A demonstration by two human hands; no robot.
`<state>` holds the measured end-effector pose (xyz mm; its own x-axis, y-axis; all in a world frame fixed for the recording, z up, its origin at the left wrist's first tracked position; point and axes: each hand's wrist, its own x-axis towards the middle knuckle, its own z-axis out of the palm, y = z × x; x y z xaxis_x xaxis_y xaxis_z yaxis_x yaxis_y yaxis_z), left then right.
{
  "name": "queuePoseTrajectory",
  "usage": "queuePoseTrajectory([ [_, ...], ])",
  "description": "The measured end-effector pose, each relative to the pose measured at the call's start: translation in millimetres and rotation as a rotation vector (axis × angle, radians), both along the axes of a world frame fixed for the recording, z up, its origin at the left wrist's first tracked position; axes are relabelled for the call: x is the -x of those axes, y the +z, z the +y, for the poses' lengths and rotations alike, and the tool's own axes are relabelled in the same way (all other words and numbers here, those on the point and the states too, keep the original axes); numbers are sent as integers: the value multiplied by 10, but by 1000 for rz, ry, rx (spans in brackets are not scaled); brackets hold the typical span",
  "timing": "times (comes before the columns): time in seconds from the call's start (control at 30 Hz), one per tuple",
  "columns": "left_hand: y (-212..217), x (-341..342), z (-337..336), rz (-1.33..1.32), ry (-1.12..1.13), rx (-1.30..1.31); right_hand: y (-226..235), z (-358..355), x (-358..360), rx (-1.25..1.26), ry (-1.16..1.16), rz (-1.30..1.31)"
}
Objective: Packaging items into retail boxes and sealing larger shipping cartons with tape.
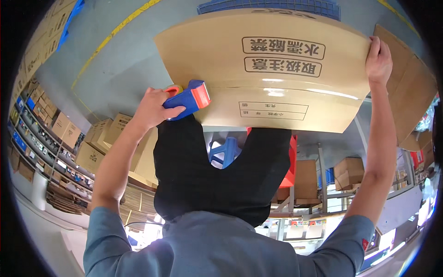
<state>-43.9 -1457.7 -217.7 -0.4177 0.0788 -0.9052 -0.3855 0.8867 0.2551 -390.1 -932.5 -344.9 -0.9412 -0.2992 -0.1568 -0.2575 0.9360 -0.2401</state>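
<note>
A large brown cardboard box (203,53) lies in front of my legs, its printed face turned up. A seam crosses that face, and glossy highlights along its right part look like clear tape (277,90). My left hand (154,107) is wrapped round a blue and red tape dispenser (187,102), held at the box's left edge beside the seam. Part of the tape roll shows yellowish under my fingers. On the far right, my right hand (379,62) grips the box's side edge, with the fingers over the top and the thumb hidden.
A blue plastic crate or pallet (272,5) lies beyond the box. Flat cardboard (408,87) leans at the right. Several cartons (94,138) are stacked at my left, near shelves (44,143). A blue stool (226,150) and a red bin (290,161) show by my legs.
</note>
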Motion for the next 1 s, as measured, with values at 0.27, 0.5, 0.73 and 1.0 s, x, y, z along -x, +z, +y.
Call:
queuePoseTrajectory([
  [0.27,-65,83,50,144,73,-88,28,992,-1035,-225,-369,461],
  [0.5,-120,58,20,285,113,-209,-126,-78,-1575,-243,-370,693],
  [0.73,-210,-157,-76,362,95,-275,77,-2506,-2611,-24,-224,349],
  [1.0,-515,-669,-985,405,119,-402,16,-2619,-2650,44,-219,371],
])
